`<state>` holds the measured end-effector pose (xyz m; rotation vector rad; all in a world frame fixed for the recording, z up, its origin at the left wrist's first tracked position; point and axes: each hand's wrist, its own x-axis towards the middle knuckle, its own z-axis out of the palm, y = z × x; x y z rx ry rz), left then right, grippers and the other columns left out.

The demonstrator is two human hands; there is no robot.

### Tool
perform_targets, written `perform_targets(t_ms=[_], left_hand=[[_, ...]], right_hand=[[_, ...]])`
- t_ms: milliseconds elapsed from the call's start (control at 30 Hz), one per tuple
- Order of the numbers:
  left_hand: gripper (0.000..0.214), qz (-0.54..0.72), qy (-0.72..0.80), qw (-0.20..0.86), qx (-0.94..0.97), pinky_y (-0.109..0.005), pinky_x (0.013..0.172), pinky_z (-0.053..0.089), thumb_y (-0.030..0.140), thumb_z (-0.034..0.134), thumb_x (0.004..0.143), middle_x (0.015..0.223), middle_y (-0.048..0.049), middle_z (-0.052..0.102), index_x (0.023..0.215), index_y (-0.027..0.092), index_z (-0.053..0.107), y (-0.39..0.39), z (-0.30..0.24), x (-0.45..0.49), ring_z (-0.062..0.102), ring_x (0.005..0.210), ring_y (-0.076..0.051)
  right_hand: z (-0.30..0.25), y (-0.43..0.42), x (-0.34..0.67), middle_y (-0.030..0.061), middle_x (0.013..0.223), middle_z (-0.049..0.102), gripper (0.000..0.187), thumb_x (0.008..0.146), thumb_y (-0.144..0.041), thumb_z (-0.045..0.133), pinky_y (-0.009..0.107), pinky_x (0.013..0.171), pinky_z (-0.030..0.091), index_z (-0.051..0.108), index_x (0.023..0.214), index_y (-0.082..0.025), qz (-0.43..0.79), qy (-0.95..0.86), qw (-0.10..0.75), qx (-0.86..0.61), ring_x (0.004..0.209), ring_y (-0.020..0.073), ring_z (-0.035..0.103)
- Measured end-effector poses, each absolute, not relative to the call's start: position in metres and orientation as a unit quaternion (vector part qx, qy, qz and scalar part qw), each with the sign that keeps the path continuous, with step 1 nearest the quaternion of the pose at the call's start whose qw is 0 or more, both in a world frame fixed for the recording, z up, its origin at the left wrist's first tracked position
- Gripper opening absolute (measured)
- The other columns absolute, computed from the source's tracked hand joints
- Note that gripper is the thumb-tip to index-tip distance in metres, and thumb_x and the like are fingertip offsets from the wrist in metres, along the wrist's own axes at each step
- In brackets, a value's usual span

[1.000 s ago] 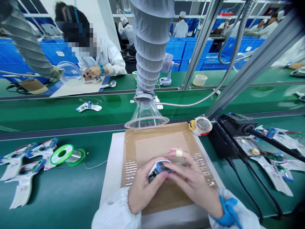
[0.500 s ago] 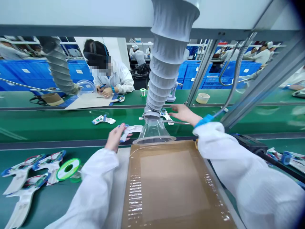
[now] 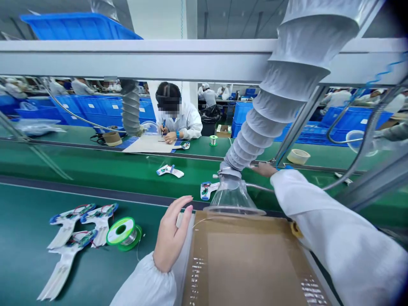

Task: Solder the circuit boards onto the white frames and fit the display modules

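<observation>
My left hand [image 3: 174, 233] is open and holds nothing, its fingers extended beside the cardboard-covered board [image 3: 245, 267]. Just beyond its fingertips, a white curved part with a small circuit board [image 3: 207, 190] lies on the green belt, partly behind the clear funnel hood [image 3: 234, 197]. My right hand [image 3: 265, 169] reaches over the belt behind the grey ribbed hose [image 3: 255, 136]. The hose hides its fingertips, so I cannot see whether they hold anything. Another white curved part [image 3: 170, 171] rests farther left on the belt.
Several white parts with wires [image 3: 65, 263] lie on the left bench near a solder wire spool [image 3: 124, 233]. Across the belt a person in white [image 3: 185, 121] works over a pale sheet. A tape roll [image 3: 298, 156] stands at the right, near a metal post [image 3: 296, 123].
My left hand has let go of the white curved part, which now lies on the belt, and has drawn back. My right hand has moved behind the hose. The view has shifted.
</observation>
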<state>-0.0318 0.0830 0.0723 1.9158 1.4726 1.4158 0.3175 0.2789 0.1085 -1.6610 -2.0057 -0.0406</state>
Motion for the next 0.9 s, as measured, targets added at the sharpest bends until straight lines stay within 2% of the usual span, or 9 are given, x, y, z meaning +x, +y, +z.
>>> perform_targets(t_ms=[100,200,267,400,500,600,667,767,900], left_hand=[[0.024,0.514,0.441,0.075,0.732,-0.033,0.109,0.053,0.026,0.055,0.106,0.128,-0.0036,0.073,0.125,0.024,0.069,0.065,0.093,-0.023,0.066,0.124,-0.018],[0.028,0.525,0.349,0.023,0.776,-0.029,0.115,0.047,0.013,0.055,0.104,0.129,-0.0040,0.072,0.129,0.021,0.065,0.045,0.111,-0.008,0.064,0.127,-0.016],[0.034,0.504,0.302,0.031,0.808,-0.029,0.120,0.043,0.010,0.054,0.103,0.135,-0.0056,0.068,0.136,0.019,0.061,0.032,0.117,0.001,0.059,0.134,-0.016],[0.048,0.402,0.266,0.104,0.870,-0.027,0.126,0.035,0.015,0.049,0.107,0.159,-0.0083,0.050,0.155,0.018,0.043,0.015,0.124,0.017,0.044,0.150,-0.016],[0.056,0.306,0.215,0.144,0.916,-0.031,0.128,0.034,0.018,0.046,0.108,0.171,-0.0075,0.030,0.163,0.021,0.031,0.009,0.132,0.031,0.032,0.157,-0.018],[0.063,0.240,0.171,0.201,0.934,-0.038,0.129,0.035,0.021,0.046,0.108,0.173,-0.0072,0.026,0.166,0.023,0.022,0.011,0.143,0.043,0.029,0.159,-0.021],[0.062,0.213,0.162,0.268,0.926,-0.038,0.126,0.040,0.024,0.048,0.109,0.168,-0.0066,0.039,0.166,0.026,0.025,0.017,0.148,0.047,0.039,0.155,-0.022],[0.045,0.167,0.143,0.387,0.895,-0.032,0.112,0.053,0.025,0.050,0.109,0.141,-0.0040,0.068,0.154,0.031,0.051,0.026,0.148,0.048,0.065,0.131,-0.021],[0.032,0.172,0.174,0.446,0.861,-0.027,0.095,0.058,0.024,0.066,0.101,0.120,-0.0064,0.070,0.133,0.029,0.071,0.022,0.132,0.046,0.071,0.104,-0.018]], right_hand=[[0.136,0.247,0.342,0.0128,0.123,0.070,0.039,0.106,-0.042,0.054,0.045,0.094,0.060,0.063,0.130,-0.013,-0.010,-0.707,0.260,-0.658,0.108,0.0257,0.071],[0.154,0.166,0.364,0.0260,0.141,0.063,0.059,0.102,-0.038,0.051,0.052,0.108,0.052,0.047,0.150,-0.004,-0.039,-0.678,0.270,-0.682,0.131,0.0402,0.063],[0.155,0.092,0.364,0.0197,0.157,0.052,0.069,0.101,-0.039,0.051,0.051,0.116,0.048,0.032,0.161,-0.011,-0.053,-0.680,0.276,-0.677,0.142,0.0372,0.054],[0.138,-0.039,0.339,0.0082,0.165,0.044,0.067,0.106,-0.044,0.045,0.044,0.112,0.054,0.020,0.167,-0.028,-0.011,-0.744,0.263,-0.614,0.145,0.0297,0.054],[0.130,-0.088,0.326,0.0065,0.166,0.042,0.072,0.107,-0.040,0.047,0.034,0.104,0.059,0.011,0.168,-0.031,0.053,-0.786,0.202,-0.581,0.143,0.0254,0.055],[0.129,-0.104,0.325,0.0079,0.163,0.046,0.077,0.106,-0.037,0.048,0.034,0.102,0.061,0.004,0.169,-0.031,0.090,-0.811,0.174,-0.552,0.140,0.0249,0.058],[0.130,-0.106,0.327,0.0079,0.162,0.049,0.080,0.105,-0.036,0.049,0.035,0.103,0.060,0.001,0.169,-0.031,0.106,-0.824,0.160,-0.534,0.137,0.0246,0.061],[0.126,-0.106,0.329,0.0062,0.155,0.058,0.084,0.103,-0.035,0.052,0.033,0.099,0.062,-0.001,0.168,-0.033,0.130,-0.832,0.146,-0.520,0.128,0.0223,0.068],[0.108,-0.095,0.320,0.0084,0.149,0.063,0.084,0.101,-0.044,0.059,0.038,0.097,0.063,0.010,0.168,-0.034,0.083,-0.827,0.198,-0.519,0.128,0.0265,0.069]])
